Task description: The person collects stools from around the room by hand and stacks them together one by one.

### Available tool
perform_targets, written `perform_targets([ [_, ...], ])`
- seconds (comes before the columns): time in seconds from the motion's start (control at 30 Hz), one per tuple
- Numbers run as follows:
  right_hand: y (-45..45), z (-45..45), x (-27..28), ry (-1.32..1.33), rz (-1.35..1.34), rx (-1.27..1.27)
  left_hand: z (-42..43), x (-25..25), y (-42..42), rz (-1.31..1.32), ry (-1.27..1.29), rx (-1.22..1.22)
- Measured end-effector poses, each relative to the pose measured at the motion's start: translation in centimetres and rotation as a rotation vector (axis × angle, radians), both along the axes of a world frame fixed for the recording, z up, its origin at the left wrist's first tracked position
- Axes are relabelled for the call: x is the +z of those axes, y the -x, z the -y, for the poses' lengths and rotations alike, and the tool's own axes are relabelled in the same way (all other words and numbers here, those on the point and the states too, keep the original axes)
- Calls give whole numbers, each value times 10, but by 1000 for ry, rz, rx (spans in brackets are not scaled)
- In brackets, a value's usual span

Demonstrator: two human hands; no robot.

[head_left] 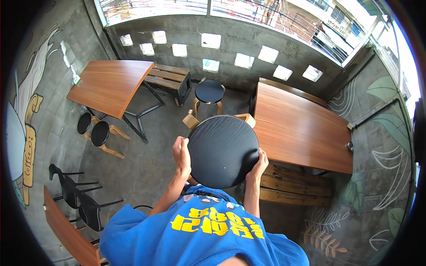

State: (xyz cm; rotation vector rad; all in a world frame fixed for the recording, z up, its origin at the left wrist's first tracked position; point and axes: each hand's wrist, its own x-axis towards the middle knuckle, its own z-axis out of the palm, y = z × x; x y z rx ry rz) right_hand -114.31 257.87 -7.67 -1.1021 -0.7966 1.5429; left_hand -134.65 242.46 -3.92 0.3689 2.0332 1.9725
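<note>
A round stool (223, 150) with a black seat and pale bent-wood legs is held up in front of my chest. My left hand (182, 154) grips the seat's left edge, fingers curled underneath. On the opposite edge, my right hand (258, 165) is closed round the rim in the same way. Two of the held stool's legs stick out beyond the far side of its seat; the rest are hidden below. Just past it, another black-seated stool (209, 91) stands on the floor.
A wooden table (306, 128) with a bench (293, 185) is close on my right. Another table (111, 84) stands at the far left, with two stools (100, 133) beside it and a slatted bench (166, 77) behind. Black chairs (91, 208) and a table edge (66, 226) are at lower left.
</note>
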Motion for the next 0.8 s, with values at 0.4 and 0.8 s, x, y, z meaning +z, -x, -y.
perform_targets([
  [0.4,124,-173,-32,25,112,28,-171,-27,136,121,40,-17],
  [0.8,239,-260,-47,-75,123,126,-226,-31,234,90,126,5],
])
